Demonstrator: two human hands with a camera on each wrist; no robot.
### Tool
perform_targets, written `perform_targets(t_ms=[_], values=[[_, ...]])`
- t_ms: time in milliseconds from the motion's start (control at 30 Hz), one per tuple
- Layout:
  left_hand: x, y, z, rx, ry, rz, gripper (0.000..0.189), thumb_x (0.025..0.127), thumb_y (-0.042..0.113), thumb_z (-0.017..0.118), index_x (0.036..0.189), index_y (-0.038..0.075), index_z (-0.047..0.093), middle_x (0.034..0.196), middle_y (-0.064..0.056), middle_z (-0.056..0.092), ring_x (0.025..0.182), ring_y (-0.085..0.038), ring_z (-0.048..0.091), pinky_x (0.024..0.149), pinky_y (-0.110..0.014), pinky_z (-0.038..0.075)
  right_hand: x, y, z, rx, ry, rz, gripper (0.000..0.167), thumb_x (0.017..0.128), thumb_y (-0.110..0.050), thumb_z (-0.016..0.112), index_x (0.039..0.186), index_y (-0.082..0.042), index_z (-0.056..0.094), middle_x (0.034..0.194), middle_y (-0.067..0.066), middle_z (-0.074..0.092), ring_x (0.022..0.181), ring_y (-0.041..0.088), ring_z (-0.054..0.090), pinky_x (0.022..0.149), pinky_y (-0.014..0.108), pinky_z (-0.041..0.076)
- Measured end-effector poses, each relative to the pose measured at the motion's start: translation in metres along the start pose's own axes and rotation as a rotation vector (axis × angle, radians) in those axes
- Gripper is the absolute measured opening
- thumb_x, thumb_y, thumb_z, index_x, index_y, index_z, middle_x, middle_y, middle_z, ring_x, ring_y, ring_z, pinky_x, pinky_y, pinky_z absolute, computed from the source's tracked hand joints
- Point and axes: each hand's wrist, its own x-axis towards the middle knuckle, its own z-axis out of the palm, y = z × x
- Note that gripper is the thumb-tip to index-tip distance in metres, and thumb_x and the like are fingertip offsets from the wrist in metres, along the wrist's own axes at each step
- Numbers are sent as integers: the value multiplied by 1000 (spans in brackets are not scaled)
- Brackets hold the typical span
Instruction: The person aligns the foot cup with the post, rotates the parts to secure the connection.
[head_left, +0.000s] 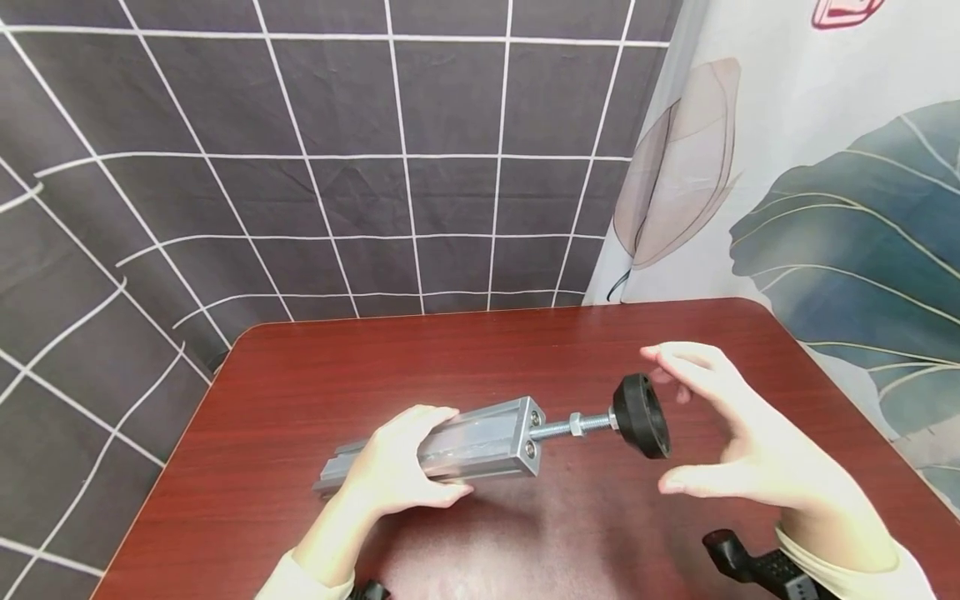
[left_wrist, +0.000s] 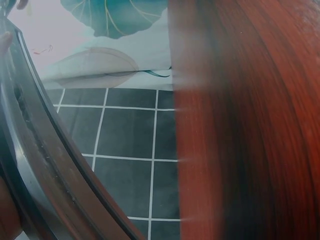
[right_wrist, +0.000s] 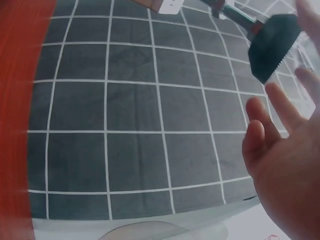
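Silver bar, gripped by the left hand over the table, could droop or twist, its foot jutting out with 1 hand holding, the right hand spread and empty just beside.

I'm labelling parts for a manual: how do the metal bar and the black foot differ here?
Colour: the bar is silver-grey, while the foot is black.
Shape: the bar is long and straight-sided; the foot is short and flared.
Hold: the left hand grips the bar, whereas the right hand is open beside the foot.
Shared: both are joined to one threaded rod.
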Motion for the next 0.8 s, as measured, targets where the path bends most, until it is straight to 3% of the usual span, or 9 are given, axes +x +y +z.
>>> perform_targets(t_ms=[200, 367, 500, 667, 800], values=[[2, 3, -1, -13, -16, -16, 76, 48, 42, 88, 115, 13, 63, 107, 3, 63, 95, -11, 58, 79, -30, 48, -7, -1, -2, -3, -44, 20, 53, 84, -31, 69, 123, 2, 56, 129, 6, 45, 112, 14, 44, 83, 15, 38], [1, 3, -1, -15, -21, -26, 76, 49, 42, 88, 115, 13, 63, 107, 3, 63, 95, -12, 58, 79, -30, 48, -7, 6, 2, 65, 2, 41, 63, 75, -30, 78, 124, 3, 55, 116, 6, 47, 88, 10, 43, 72, 18, 36], [0, 2, -1, -6, -21, -36, 76, 50, 42, 88, 115, 12, 63, 108, 3, 63, 96, -12, 58, 80, -31, 48, -5, 8, 5, 118, 23, 44, 75, 70, -34, 80, 126, 6, 50, 109, 8, 45, 84, 12, 40, 70, 20, 36], [1, 3, -1, -4, -38, -51, 74, 52, 43, 87, 116, 14, 62, 108, 4, 63, 96, -11, 58, 80, -30, 48, -3, 2, 1, 62, 24, 24, 85, 71, -45, 76, 130, 7, 44, 122, 8, 44, 89, 11, 42, 76, 19, 34], [2, 4, 0, -13, -43, -50, 74, 52, 43, 87, 116, 13, 63, 108, 5, 63, 96, -11, 58, 80, -30, 48, -2, -5, -6, 4, -21, -28, 69, 80, -36, 72, 132, 3, 48, 135, 11, 42, 107, 14, 44, 86, 18, 33]])
